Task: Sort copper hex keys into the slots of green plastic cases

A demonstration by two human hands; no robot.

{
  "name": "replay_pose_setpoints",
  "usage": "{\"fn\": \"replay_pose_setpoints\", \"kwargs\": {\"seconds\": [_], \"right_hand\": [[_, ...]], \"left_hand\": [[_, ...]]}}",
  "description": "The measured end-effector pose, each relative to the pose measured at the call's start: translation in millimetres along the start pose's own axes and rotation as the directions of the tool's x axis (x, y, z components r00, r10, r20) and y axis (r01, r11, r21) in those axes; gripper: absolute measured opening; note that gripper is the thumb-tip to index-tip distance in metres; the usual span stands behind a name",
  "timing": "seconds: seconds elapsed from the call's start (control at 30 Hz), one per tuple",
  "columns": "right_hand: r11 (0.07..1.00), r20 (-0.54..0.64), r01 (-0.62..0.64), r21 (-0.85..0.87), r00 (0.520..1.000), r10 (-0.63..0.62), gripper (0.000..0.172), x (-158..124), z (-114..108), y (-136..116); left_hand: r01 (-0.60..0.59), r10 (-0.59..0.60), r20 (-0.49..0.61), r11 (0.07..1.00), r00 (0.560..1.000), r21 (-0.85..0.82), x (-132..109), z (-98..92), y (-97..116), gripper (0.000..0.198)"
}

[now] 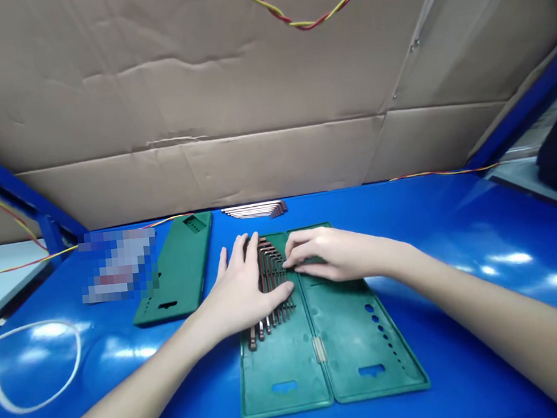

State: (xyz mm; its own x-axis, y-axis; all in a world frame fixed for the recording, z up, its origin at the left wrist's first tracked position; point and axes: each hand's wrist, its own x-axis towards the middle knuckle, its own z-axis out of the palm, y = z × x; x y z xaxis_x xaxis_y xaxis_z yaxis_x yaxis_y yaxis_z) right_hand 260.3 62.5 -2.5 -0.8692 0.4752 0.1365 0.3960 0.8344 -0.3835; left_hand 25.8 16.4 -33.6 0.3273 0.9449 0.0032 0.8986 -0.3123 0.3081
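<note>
A green plastic hex key case (287, 364) lies opened flat on the blue table, its two halves joined by a hinge. In its left half sits a row of bronze-coloured hex keys (267, 320), graded from long to short. My left hand (244, 287) rests over these keys with fingers spread, the thumb reaching across the shorter ones. At the upper right of the row, the fingertips of my right hand (319, 254) are pinched on the bent end of a small hex key, which they mostly hide.
A second green case (181, 269), shut, lies to the left beside a blurred packet (120, 265). More hex keys (256, 209) lie behind the open case. A white cable (78, 343) loops at the left. Cardboard (255, 165) walls the back; a twisted red-yellow wire (299, 25) hangs above.
</note>
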Motion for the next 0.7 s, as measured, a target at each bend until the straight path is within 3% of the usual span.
{"fn": "replay_pose_setpoints", "kwargs": {"seconds": [0.17, 0.27, 0.4, 0.47, 0.57, 0.7], "right_hand": [[0.999, -0.023, -0.028, 0.027, 0.999, 0.028, 0.017, -1.6, -8.4, -1.6], [0.984, -0.134, -0.156, -0.089, 0.981, 0.143, 0.017, -5.0, -13.7, 7.9], [0.845, -0.274, -0.42, -0.332, 0.9, 0.34, 0.028, -15.5, -20.6, 30.9], [0.787, -0.229, -0.485, -0.382, 0.875, 0.427, 0.031, -20.7, -22.7, 40.1], [0.797, -0.155, -0.492, -0.351, 0.87, 0.469, 0.028, -24.1, -22.7, 47.6], [0.825, -0.18, -0.499, -0.267, 0.866, 0.466, 0.019, -22.7, -19.3, 52.4]], "left_hand": [[-0.043, 0.042, -0.025, 0.998, 0.999, -0.041, -1.7, -6.6, -6.7, 0.107], [-0.059, 0.057, -0.024, 0.996, 0.998, -0.072, -2.7, -13.8, -10.0, 0.098], [-0.053, 0.06, 0.112, 0.997, 0.992, -0.061, -6.5, -31.8, -23.2, 0.107], [-0.084, 0.088, 0.23, 0.996, 0.969, -0.029, -9.2, -42.8, -34.0, 0.118], [-0.131, 0.119, 0.419, 0.991, 0.9, 0.001, -12.4, -54.3, -48.3, 0.145], [-0.22, 0.21, 0.383, 0.975, 0.9, -0.016, -11.8, -53.3, -55.8, 0.145]]}}
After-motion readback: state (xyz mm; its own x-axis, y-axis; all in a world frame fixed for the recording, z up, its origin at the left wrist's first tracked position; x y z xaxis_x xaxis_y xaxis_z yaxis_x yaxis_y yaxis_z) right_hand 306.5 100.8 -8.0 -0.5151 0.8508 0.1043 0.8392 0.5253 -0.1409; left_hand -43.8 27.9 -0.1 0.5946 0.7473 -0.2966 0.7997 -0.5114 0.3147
